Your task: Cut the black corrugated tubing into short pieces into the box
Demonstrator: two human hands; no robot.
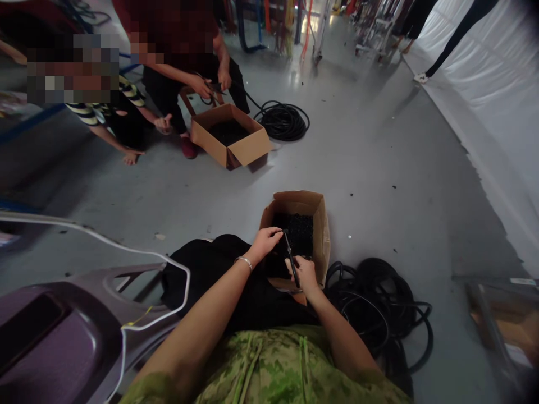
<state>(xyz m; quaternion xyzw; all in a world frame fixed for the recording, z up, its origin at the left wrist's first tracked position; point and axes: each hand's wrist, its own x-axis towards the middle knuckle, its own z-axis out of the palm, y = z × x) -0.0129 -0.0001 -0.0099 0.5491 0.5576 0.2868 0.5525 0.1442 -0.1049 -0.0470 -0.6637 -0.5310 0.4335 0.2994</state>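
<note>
My left hand (264, 242) is closed in a pinch on the end of a thin black piece, probably black tubing, over an open cardboard box (320, 224) that holds small black bits. My right hand (304, 276) grips black scissors (290, 257), whose blades point up toward my left fingers. Both hands hover above the near side of the box, over my black-trousered knee. A coil of black hose (379, 303) lies on the floor just right of the box and of my right arm.
Across the grey floor two people sit by a second cardboard box (246, 147) and another black hose coil (283, 120); one holds a cutting tool. A purple plastic chair (63, 320) with a white cable is at my left. White sheeting (497, 112) runs along the right.
</note>
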